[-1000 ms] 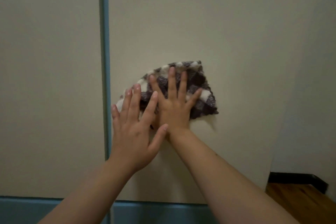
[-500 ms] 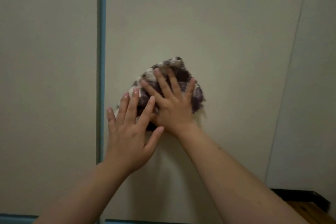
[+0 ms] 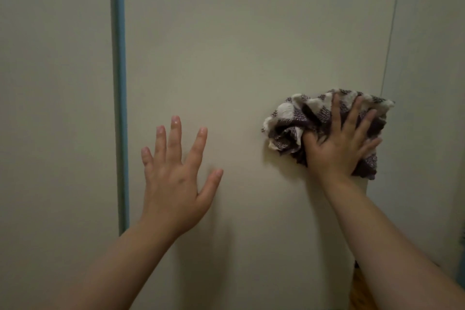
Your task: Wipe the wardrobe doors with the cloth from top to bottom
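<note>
- Cream wardrobe door (image 3: 239, 45) filling most of the view, flat and plain, its right edge running down just beside the cloth.
- Second cream door panel (image 3: 52, 83) at far left, set apart from the first by a vertical blue strip (image 3: 118, 83).
- Pale wall (image 3: 432, 58) beyond the door's right edge; sliver of wooden floor (image 3: 362, 289) low at right.
- Two bare forearms reaching up from the near edge, well apart from each other.
- Checked purple-and-white cloth (image 3: 292, 121), bunched and crumpled, pressed against the right part of the door near its edge, about mid-height in view.
- Right hand (image 3: 337, 148) flat on the cloth, fingers spread, palm pinning it to the door rather than gripping it.
- Left hand (image 3: 176, 184) empty, fingers splayed, at the door left of the cloth; contact with the surface cannot be told.
</note>
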`<state>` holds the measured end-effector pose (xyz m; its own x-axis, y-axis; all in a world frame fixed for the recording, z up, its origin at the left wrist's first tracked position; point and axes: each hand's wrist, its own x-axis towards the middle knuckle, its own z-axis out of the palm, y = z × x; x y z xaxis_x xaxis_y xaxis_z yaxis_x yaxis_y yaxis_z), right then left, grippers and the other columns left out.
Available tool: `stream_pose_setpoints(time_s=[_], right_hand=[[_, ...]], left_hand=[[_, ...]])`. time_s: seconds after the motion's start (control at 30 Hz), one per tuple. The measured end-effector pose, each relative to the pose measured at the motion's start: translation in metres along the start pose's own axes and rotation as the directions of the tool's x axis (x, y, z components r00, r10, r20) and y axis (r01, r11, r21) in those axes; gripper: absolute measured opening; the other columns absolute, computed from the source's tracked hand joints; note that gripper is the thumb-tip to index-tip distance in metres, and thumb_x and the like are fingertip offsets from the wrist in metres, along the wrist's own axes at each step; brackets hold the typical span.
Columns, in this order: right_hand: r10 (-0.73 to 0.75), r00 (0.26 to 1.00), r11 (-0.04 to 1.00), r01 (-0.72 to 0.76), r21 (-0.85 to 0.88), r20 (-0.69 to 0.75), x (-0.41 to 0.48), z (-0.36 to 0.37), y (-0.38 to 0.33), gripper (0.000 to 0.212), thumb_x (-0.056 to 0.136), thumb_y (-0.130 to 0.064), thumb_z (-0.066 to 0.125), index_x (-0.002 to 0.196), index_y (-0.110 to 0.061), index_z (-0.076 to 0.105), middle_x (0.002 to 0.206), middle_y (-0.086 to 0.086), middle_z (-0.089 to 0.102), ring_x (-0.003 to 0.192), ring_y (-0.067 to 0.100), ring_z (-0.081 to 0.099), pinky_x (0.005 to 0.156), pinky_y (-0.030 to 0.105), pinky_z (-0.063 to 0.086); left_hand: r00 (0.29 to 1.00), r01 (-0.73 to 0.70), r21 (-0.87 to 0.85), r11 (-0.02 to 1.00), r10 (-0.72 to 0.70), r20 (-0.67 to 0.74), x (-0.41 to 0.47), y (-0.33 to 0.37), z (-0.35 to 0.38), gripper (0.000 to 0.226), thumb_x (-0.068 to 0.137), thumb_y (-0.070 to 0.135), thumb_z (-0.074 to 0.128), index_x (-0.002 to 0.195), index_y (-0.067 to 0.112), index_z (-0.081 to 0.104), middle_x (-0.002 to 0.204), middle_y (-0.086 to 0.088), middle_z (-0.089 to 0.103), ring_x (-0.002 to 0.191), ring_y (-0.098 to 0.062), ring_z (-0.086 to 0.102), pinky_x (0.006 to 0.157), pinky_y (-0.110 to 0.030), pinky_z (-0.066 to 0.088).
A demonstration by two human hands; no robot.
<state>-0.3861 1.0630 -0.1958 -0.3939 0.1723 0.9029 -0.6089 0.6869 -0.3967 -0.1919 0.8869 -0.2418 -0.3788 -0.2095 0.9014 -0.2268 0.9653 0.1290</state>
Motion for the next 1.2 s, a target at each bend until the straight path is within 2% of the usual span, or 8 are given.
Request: stream_pose_setpoints(time_s=[0.17,0.4,0.63,0.77,0.93,1.0,1.1,1.2], right_hand=[[0.02,1.0,1.0,-0.02,0.009,0.016,-0.001,0.002,-0.027,0.089,0.068,-0.062,0.03,0.148,-0.029,0.009,0.157,0.01,0.003,0.142,0.039,-0.004,0.105,0.069,-0.005],[-0.276,0.961,0.961,0.277,0.004,-0.023,-0.013,0.02,-0.11,0.087,0.064,-0.062,0.039,0.144,-0.028,0.031,0.152,0.017,0.024,0.138,0.047,0.015,0.099,0.072,0.001],[-0.583,0.811,0.811,0.585,-0.033,0.051,-0.055,0.04,-0.188,0.071,0.081,-0.063,0.039,0.144,-0.034,0.028,0.154,0.009,0.024,0.139,0.035,0.01,0.101,0.069,-0.006],[-0.697,0.705,0.707,0.706,-0.042,0.132,-0.059,0.044,-0.21,0.069,0.084,-0.062,0.008,0.147,-0.035,0.017,0.157,0.004,0.014,0.141,0.03,0.001,0.101,0.069,-0.007],[-0.779,0.625,0.622,0.78,-0.07,0.035,-0.031,0.045,-0.221,0.066,0.083,-0.062,0.018,0.142,-0.036,0.035,0.151,0.001,0.032,0.14,0.031,0.019,0.101,0.066,-0.005],[-0.781,0.624,0.624,0.779,-0.061,-0.023,-0.017,0.043,-0.221,0.065,0.081,-0.061,0.029,0.14,-0.035,0.038,0.15,0.002,0.035,0.139,0.032,0.027,0.102,0.065,-0.005],[-0.74,0.671,0.673,0.737,-0.061,-0.052,0.006,0.038,-0.216,0.066,0.078,-0.055,0.041,0.14,-0.035,0.038,0.151,0.003,0.033,0.14,0.031,0.026,0.103,0.064,-0.003],[-0.653,0.758,0.757,0.651,-0.055,-0.004,0.025,0.028,-0.205,0.07,0.077,-0.056,0.022,0.144,-0.037,0.028,0.155,0.002,0.021,0.143,0.03,0.013,0.104,0.061,-0.009]], left_hand=[[1.0,-0.011,-0.03,0.999,0.012,0.004,0.001,0.0,-0.002,0.067,0.085,0.055,0.031,0.145,0.027,0.019,0.155,-0.013,0.006,0.141,-0.032,0.004,0.106,-0.057,0.004],[0.993,-0.065,-0.053,0.996,0.06,-0.102,0.001,-0.006,-0.016,0.065,0.085,0.051,0.036,0.143,0.022,0.026,0.153,-0.016,0.014,0.14,-0.029,0.007,0.105,-0.059,0.009],[0.988,-0.088,-0.018,0.996,0.085,-0.129,-0.001,-0.02,-0.028,0.063,0.09,0.059,0.025,0.143,0.025,0.025,0.154,-0.012,0.014,0.142,-0.027,0.007,0.109,-0.054,0.006],[0.991,-0.051,-0.029,0.998,0.047,-0.125,0.004,-0.026,-0.034,0.064,0.086,0.054,0.035,0.142,0.025,0.028,0.154,-0.012,0.016,0.142,-0.025,0.007,0.109,-0.056,0.007],[0.993,-0.052,0.03,0.998,0.055,-0.101,0.021,-0.033,-0.042,0.064,0.086,0.056,0.033,0.141,0.023,0.035,0.152,-0.013,0.024,0.139,-0.028,0.013,0.106,-0.06,0.013],[0.995,-0.042,0.036,0.998,0.045,-0.091,0.032,-0.035,-0.046,0.065,0.085,0.056,0.032,0.141,0.023,0.037,0.152,-0.013,0.024,0.14,-0.028,0.014,0.106,-0.058,0.012],[0.995,-0.033,0.038,0.999,0.037,-0.09,0.049,-0.032,-0.049,0.066,0.085,0.056,0.031,0.141,0.023,0.037,0.152,-0.012,0.025,0.141,-0.03,0.015,0.107,-0.057,0.011],[0.993,-0.064,0.084,0.994,0.072,-0.09,0.063,-0.026,-0.05,0.066,0.085,0.057,0.03,0.141,0.023,0.037,0.151,-0.012,0.026,0.14,-0.032,0.018,0.106,-0.059,0.012]])
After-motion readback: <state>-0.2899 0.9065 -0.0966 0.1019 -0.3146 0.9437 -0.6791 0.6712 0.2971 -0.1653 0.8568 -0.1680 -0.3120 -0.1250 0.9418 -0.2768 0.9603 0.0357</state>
